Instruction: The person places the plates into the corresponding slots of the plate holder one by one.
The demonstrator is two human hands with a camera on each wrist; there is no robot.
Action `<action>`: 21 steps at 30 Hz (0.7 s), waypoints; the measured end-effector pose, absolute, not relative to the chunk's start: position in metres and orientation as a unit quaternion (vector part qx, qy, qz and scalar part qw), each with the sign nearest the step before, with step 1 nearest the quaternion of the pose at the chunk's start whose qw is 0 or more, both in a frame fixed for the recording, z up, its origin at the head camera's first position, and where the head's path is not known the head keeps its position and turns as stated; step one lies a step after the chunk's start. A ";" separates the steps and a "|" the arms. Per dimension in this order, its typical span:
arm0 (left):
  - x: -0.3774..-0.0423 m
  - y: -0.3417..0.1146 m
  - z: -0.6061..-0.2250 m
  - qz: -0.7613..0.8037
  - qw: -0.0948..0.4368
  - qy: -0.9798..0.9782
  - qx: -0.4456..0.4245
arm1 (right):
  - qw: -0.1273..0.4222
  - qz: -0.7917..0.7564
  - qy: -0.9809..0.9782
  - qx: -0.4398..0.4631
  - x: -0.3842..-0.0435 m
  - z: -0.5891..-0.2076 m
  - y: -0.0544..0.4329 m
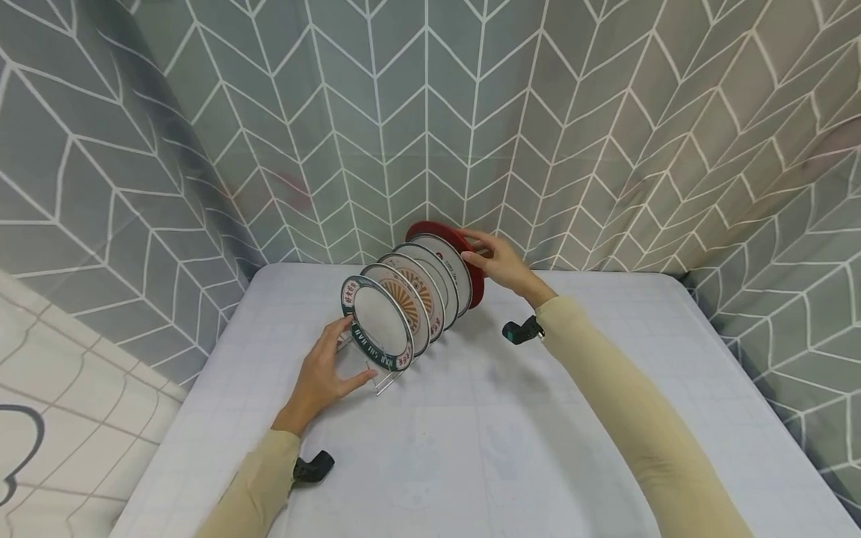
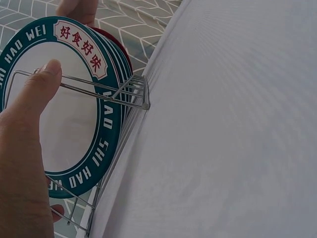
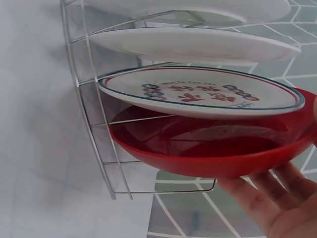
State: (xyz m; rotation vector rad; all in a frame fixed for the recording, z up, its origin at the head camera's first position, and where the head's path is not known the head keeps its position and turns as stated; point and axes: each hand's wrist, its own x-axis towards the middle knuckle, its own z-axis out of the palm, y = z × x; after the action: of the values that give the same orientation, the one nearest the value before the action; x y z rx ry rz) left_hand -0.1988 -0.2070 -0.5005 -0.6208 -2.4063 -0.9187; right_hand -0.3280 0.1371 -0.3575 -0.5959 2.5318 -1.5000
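A wire dish rack (image 1: 385, 385) on the table holds several plates standing on edge in a row. At its near end is a white plate with a teal lettered rim (image 1: 380, 321). My left hand (image 1: 321, 381) grips the rack's near end, thumb over the end wire in front of that plate in the left wrist view. At the far end, my right hand (image 1: 504, 265) holds a red dish (image 3: 198, 164) by its edge, with several fingers on its underside. The red dish stands in the rack behind a white plate with red and blue print (image 3: 198, 91).
The rack stands near the back edge of the white-covered table (image 1: 471, 448). A grey curtain with white chevron lines (image 1: 430, 112) hangs behind and on both sides. Black wrist cameras (image 1: 313, 468) sit below both wrists.
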 end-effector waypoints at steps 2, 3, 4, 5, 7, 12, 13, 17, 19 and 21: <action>-0.199 -0.207 -0.500 -0.338 0.247 -0.879 -0.227 | 0.056 -0.489 0.846 -0.204 -0.327 -0.360 0.136; -0.198 -0.207 -0.500 -0.339 0.249 -0.878 -0.229 | 0.048 -0.485 0.849 -0.205 -0.326 -0.361 0.135; -0.198 -0.207 -0.500 -0.342 0.248 -0.877 -0.229 | 0.042 -0.479 0.853 -0.203 -0.324 -0.362 0.135; -0.198 -0.207 -0.500 -0.343 0.248 -0.876 -0.230 | 0.034 -0.473 0.857 -0.202 -0.322 -0.363 0.135; -0.198 -0.207 -0.501 -0.345 0.247 -0.875 -0.231 | 0.014 -0.461 0.865 -0.198 -0.317 -0.364 0.133; -0.198 -0.209 -0.502 -0.347 0.243 -0.876 -0.230 | -0.070 -0.441 0.869 -0.214 -0.293 -0.366 0.122; -0.198 -0.209 -0.502 -0.348 0.242 -0.876 -0.230 | -0.089 -0.437 0.867 -0.221 -0.287 -0.366 0.119; -0.198 -0.209 -0.500 -0.352 0.240 -0.874 -0.233 | -0.169 -0.425 0.859 -0.231 -0.257 -0.368 0.106; -0.199 -0.210 -0.499 -0.355 0.238 -0.873 -0.237 | -0.214 -0.429 0.846 -0.232 -0.240 -0.373 0.098; -0.199 -0.211 -0.498 -0.358 0.237 -0.870 -0.241 | -0.258 -0.439 0.825 -0.245 -0.221 -0.381 0.089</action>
State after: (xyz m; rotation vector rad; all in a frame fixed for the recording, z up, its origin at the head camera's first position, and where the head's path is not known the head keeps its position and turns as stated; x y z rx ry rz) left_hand -0.1992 -0.2106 -0.4980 -0.6613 -2.3859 -0.9816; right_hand -0.2211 0.0886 -0.3806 -0.9302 3.1288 -1.6631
